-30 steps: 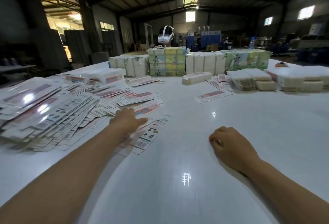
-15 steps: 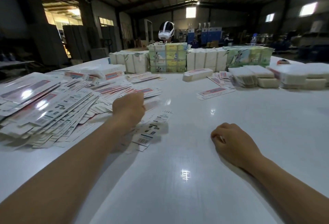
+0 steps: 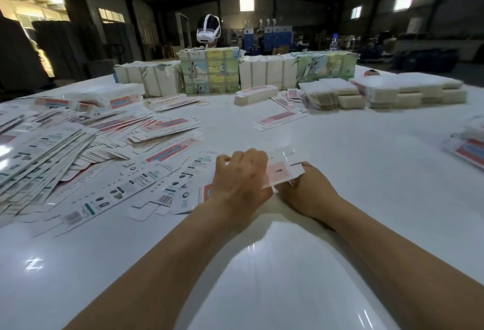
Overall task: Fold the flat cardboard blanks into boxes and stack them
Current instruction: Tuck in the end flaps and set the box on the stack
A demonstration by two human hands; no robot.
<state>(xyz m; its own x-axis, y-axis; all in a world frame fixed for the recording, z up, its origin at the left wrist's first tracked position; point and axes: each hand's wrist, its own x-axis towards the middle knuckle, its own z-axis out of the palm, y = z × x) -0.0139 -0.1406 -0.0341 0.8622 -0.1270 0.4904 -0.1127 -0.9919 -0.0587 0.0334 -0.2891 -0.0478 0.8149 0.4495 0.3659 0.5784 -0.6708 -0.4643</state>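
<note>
dim hall | daylight from high windows [image 3: 246, 2] | glare on glossy table [image 3: 262, 264] | wide-angle edge bending | blurred hands

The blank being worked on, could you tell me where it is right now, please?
In the head view, the blank is held between both hands at table centre, left hand over its near end, right hand beneath, just right of the spread pile of blanks.

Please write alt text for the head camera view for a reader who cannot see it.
Both hands, left hand and right hand, hold one pink-and-white cardboard blank just above a white table. A spread pile of flat blanks lies to the left, with bundled stacks along the far edge.
</note>
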